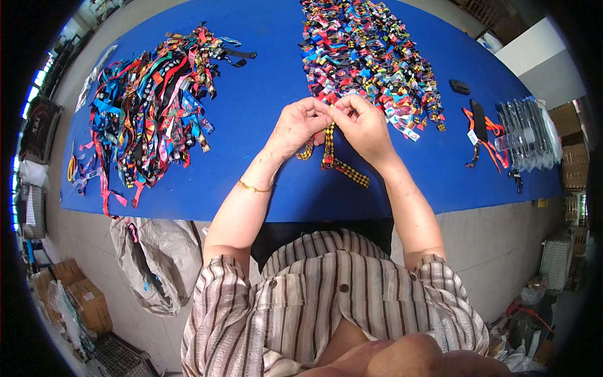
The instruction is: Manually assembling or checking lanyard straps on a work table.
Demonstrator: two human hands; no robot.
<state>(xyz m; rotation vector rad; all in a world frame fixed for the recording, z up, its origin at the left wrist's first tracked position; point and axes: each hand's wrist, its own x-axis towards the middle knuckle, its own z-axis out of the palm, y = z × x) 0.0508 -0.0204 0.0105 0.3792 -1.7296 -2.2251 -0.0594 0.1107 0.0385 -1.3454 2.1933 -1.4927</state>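
A yellow-and-black patterned fabric strap (352, 173) hangs below my fingers, and its lower end rests on the blue table (239, 163). My left hand (300, 127) pinches its upper part with thumb and forefinger, the fingers curled. Right against it, my right hand (364, 129) pinches the same spot, fingertips meeting. Some red shows on the strap near its bend; the exact point of hold is covered by my fingertips. Just beyond my hands lies a dense spread of small folded colourful straps (370, 56).
To the left is a heap of long loose colourful straps (157, 107). On the right lie a small black object (460, 87), a black item with orange straps (480, 122) and a stack of clear plastic packets (527, 135). A grey-white sack (157, 264) stands on the floor at left, near cardboard boxes (89, 305).
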